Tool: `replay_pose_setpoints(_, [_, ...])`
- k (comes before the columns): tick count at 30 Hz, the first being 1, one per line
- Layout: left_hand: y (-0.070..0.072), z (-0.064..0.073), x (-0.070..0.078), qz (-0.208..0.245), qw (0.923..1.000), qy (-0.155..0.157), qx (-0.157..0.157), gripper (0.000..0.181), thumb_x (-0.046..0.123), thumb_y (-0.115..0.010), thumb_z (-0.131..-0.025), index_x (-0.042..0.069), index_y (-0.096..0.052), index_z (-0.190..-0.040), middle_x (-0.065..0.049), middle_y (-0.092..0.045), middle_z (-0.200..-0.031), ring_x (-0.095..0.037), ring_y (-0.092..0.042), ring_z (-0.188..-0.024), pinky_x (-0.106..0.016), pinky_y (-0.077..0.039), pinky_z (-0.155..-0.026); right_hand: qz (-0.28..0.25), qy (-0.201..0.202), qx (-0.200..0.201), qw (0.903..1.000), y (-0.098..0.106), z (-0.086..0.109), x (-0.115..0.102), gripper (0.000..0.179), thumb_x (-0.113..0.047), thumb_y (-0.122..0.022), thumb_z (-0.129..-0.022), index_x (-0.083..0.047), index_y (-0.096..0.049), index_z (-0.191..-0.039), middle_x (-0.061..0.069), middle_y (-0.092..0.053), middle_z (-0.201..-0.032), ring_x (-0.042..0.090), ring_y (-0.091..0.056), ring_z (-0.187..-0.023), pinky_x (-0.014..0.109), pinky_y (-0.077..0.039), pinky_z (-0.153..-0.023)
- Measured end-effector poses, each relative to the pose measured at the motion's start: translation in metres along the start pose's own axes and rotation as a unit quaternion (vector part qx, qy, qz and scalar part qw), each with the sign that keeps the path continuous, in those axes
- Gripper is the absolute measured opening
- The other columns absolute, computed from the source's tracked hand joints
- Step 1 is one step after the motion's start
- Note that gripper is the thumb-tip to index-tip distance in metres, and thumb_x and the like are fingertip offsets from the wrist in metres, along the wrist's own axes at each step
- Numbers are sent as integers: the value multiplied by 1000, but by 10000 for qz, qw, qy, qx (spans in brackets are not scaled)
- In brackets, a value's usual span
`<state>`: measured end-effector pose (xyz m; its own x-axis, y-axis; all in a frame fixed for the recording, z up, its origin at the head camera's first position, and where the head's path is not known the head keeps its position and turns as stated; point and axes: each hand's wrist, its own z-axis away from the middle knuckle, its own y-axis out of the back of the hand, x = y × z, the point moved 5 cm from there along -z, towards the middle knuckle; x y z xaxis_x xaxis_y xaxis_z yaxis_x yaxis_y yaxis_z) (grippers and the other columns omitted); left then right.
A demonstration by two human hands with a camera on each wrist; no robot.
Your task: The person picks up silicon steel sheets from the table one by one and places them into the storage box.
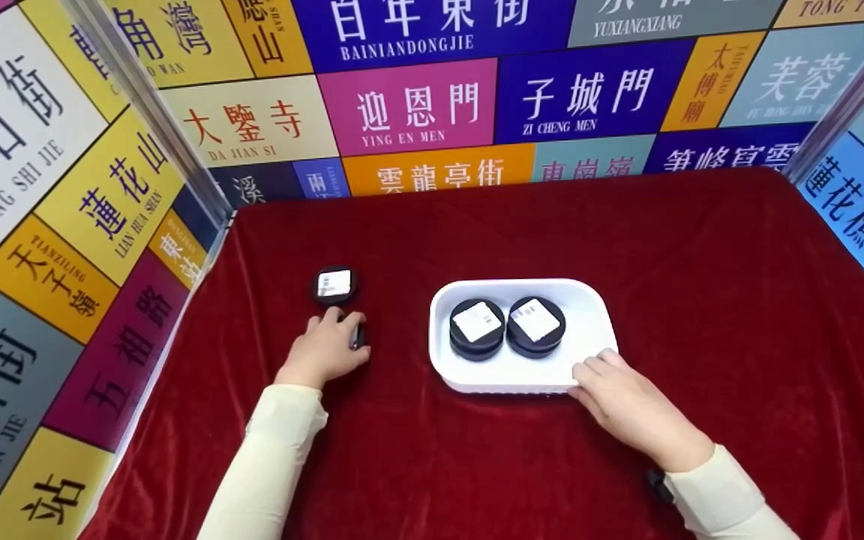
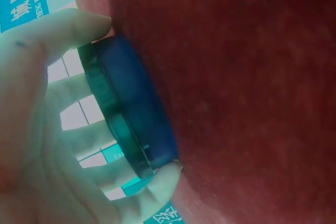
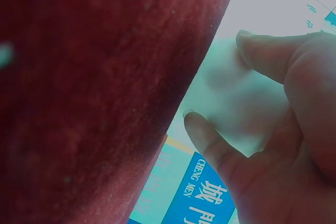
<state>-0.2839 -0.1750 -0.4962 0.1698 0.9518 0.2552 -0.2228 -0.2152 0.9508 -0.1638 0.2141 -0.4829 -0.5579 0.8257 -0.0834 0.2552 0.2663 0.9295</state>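
Note:
My left hand (image 1: 325, 349) grips a round black lidded container (image 2: 131, 103) by its rim, thumb on one side and fingers round the other. That container stands tilted close to the red cloth and is mostly hidden by the hand in the head view. Just beyond it lies another round black container (image 1: 334, 284) with a white label. My right hand (image 1: 631, 401) pinches the near right corner of a white plastic basket (image 1: 499, 381). Inside, on its left and middle, two labelled black containers (image 1: 477, 326) sit side by side; whether each is a stack I cannot tell.
Dark red velvet cloth (image 1: 402, 465) covers the table, with some wrinkles. Panels with coloured street-name signs (image 1: 409, 105) rise behind the table and along both sides. A clear corner post (image 1: 169, 112) stands at the back left.

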Motion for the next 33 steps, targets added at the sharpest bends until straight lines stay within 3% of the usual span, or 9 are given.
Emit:
replay_pose_setpoints(16, [2, 0, 1, -41, 10000, 44, -46, 55, 39, -69, -89, 21, -56, -140, -17, -50, -140, -41, -51, -123, -61, -52, -88, -2, -133, -235, 9996, -1, -1, 0, 25, -15, -76, -89, -14, -52, -81, -2, -52, -76, 19, -46, -80, 30, -45, -68])
replay_pose_setpoints(33, [9, 1, 18, -244, 9994, -233, -33, 53, 40, -71, -87, 21, -60, -135, -16, -55, -132, -40, -55, -116, -59, -53, -89, -57, -193, -248, 9995, -1, 0, 1, 26, -16, -76, -89, -14, -51, -81, -3, -53, -77, 18, -46, -81, 30, -46, -69])
